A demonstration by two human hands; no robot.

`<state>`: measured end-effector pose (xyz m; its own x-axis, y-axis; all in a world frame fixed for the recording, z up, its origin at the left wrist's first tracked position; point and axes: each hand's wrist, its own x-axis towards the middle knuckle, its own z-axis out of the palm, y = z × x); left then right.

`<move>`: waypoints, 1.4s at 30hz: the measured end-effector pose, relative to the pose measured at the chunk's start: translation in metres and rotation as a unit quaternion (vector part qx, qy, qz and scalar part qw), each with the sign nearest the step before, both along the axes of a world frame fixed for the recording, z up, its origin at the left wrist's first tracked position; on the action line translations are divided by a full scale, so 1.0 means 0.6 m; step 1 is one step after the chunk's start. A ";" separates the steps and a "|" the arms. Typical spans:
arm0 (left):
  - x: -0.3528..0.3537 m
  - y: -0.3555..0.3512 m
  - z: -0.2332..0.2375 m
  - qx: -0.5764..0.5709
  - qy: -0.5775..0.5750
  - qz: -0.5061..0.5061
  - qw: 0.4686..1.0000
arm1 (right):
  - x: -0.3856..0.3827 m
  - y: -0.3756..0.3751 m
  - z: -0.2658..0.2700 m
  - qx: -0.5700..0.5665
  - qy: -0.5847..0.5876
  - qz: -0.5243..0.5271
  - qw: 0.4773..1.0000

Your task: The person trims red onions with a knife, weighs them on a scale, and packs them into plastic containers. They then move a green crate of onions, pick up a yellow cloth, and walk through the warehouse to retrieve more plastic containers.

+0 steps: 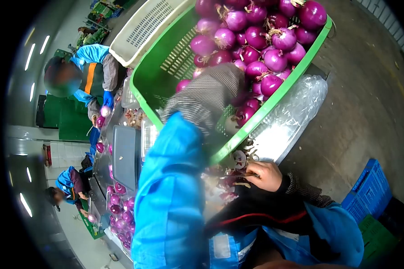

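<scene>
My left arm, in a blue sleeve with a grey striped cuff [206,92], reaches into a green plastic crate [141,85]. The crate holds many red onions [274,60]. My left hand is deep among the onions, blurred and hidden behind the cuff, so its fingers do not show. Below the crate's near rim, my right hand [265,175] is closed around a small knife [232,175], its thin blade pointing left. Dry onion skins and peelings [224,195] lie beneath the blade.
A white perforated crate [143,31] stands behind the green one. A grey tub [125,157] and more onions [121,215] occupy the table at left. Clear plastic film [296,112] hangs at right. Two co-workers [92,74] handle onions across the table. A blue crate [368,193] sits lower right.
</scene>
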<state>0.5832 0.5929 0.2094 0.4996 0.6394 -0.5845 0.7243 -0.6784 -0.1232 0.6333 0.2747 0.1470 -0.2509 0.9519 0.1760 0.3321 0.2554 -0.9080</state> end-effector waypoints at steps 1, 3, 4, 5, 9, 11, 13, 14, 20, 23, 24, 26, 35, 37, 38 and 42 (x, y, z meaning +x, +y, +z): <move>0.005 0.000 -0.004 0.002 0.012 -0.001 1.000 | 0.009 -0.001 -0.002 -0.001 0.005 -0.014 1.000; 0.009 0.002 -0.005 0.006 0.021 -0.003 1.000 | 0.022 -0.007 -0.003 -0.006 0.014 -0.043 0.999; 0.008 0.001 -0.001 0.006 0.019 -0.002 1.000 | 0.027 -0.010 -0.004 -0.010 0.014 -0.045 0.999; 0.008 0.001 0.006 0.004 0.013 -0.001 1.000 | 0.030 -0.014 -0.005 -0.014 0.012 -0.048 0.999; -0.021 -0.013 0.068 -0.024 -0.099 0.044 0.994 | 0.035 -0.023 0.007 -0.005 0.029 -0.066 0.997; -0.068 -0.017 0.084 -0.077 -0.303 0.113 0.943 | 0.035 -0.024 0.026 -0.007 0.035 -0.105 0.994; -0.118 -0.072 0.149 -0.184 -0.475 0.167 0.844 | 0.035 -0.020 0.047 -0.014 0.051 -0.155 0.987; -0.141 -0.119 0.187 -0.262 -0.538 0.221 0.770 | 0.034 -0.015 0.056 -0.014 0.064 -0.174 0.983; -0.280 -0.322 0.184 -0.331 -0.675 0.250 0.610 | -0.010 0.010 0.177 0.166 -0.043 -0.196 0.965; -0.327 -0.405 0.177 -0.359 -0.671 0.313 0.568 | -0.053 0.004 0.198 0.257 -0.159 -0.195 0.933; -0.345 -0.422 0.167 -0.359 -0.662 0.321 0.574 | -0.065 0.002 0.201 0.276 -0.175 -0.178 0.928; -0.373 -0.454 0.157 -0.400 -0.659 0.332 0.543 | -0.086 -0.006 0.197 0.290 -0.195 -0.138 0.927; -0.457 -0.547 0.115 -0.280 -0.719 0.323 0.548 | -0.140 -0.044 0.043 0.173 -0.212 -0.165 0.948; -0.471 -0.554 0.130 -0.259 -0.729 0.308 0.553 | -0.145 -0.063 0.044 0.141 -0.189 -0.174 0.956; -0.475 -0.553 0.117 -0.248 -0.732 0.317 0.549 | -0.150 -0.076 0.044 0.135 -0.162 -0.173 0.962; -0.471 -0.560 0.077 -0.280 -0.687 0.440 0.506 | -0.182 -0.085 0.117 0.024 0.001 -0.073 0.997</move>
<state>0.3008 0.2567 0.2554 0.3452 0.8944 -0.2845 -0.0835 0.3312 0.9399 0.5239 0.2240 0.2175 -0.1091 0.9688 0.2227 0.3664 0.2475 -0.8969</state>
